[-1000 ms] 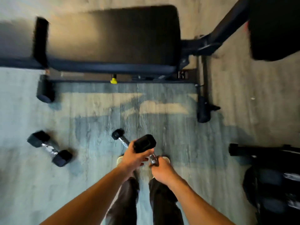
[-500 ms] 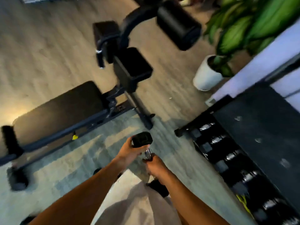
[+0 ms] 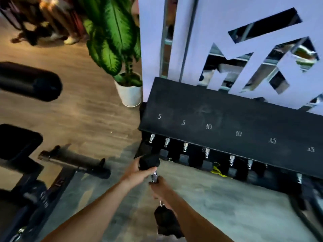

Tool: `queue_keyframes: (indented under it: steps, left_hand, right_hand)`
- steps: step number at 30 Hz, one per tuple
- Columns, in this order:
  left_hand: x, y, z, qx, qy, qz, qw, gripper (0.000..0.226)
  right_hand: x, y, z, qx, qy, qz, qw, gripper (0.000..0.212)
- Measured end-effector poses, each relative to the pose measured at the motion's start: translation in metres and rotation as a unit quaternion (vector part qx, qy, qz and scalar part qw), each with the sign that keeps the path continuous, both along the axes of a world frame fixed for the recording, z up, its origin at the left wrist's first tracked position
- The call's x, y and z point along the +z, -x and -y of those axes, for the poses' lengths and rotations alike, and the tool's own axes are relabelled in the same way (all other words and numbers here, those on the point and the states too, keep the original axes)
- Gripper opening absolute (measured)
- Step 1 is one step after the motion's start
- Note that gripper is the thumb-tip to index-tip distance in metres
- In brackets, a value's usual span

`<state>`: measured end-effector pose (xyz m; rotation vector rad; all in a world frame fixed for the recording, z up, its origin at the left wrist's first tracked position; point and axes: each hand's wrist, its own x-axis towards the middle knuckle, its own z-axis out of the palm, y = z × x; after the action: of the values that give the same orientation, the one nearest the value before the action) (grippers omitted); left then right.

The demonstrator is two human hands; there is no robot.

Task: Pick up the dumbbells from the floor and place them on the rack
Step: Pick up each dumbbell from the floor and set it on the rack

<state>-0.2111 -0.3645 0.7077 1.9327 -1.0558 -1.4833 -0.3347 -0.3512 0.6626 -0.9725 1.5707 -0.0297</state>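
Note:
I hold one black hex dumbbell point(image 3: 149, 161) lengthwise in front of me with both hands. My left hand point(image 3: 136, 172) cups its far head. My right hand point(image 3: 161, 190) is wrapped around the chrome handle, and the near head point(image 3: 166, 222) hangs below my wrist. The black dumbbell rack point(image 3: 218, 119) stands just ahead and to the right, its top marked 5, 5, 10, 10, 15, 15. Several dumbbells with chrome handles sit in the row under that top. The far head of my dumbbell is close to the rack's left end.
A potted plant in a white pot point(image 3: 130, 93) stands at the rack's left corner against a pale wall with mirror cut-outs point(image 3: 262, 55). A black weight bench with roller pads point(image 3: 28, 81) and floor frame point(image 3: 75, 163) fills the left side.
I have turned right from the bench toward the rack, carrying the dumbbell in both hands. The rack has come close in front, and the dumbbells left on the floor are out of view.

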Motion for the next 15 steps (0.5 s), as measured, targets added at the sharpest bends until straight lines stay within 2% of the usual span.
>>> queue_keyframes:
  steps: [2, 5, 10, 15]
  left_hand:
    - [0.003, 0.024, 0.027, -0.023, -0.005, 0.005, 1.0, 0.054]
    - [0.0, 0.05, 0.067, -0.035, -0.009, 0.015, 0.999, 0.071]
    - [0.007, 0.072, 0.117, -0.04, 0.011, 0.031, 0.999, 0.065]
    - [0.01, 0.073, 0.166, -0.06, 0.012, 0.027, 0.998, 0.072]
  right_hand:
    - [-0.015, 0.023, 0.025, -0.033, -0.016, 0.028, 0.999, 0.011]
    - [-0.001, 0.049, 0.059, -0.081, -0.029, 0.082, 0.993, 0.025]
    - [0.011, 0.071, 0.104, -0.098, 0.017, 0.093, 0.991, 0.002]
    - [0.017, 0.077, 0.148, -0.091, 0.035, 0.086, 0.992, 0.02]
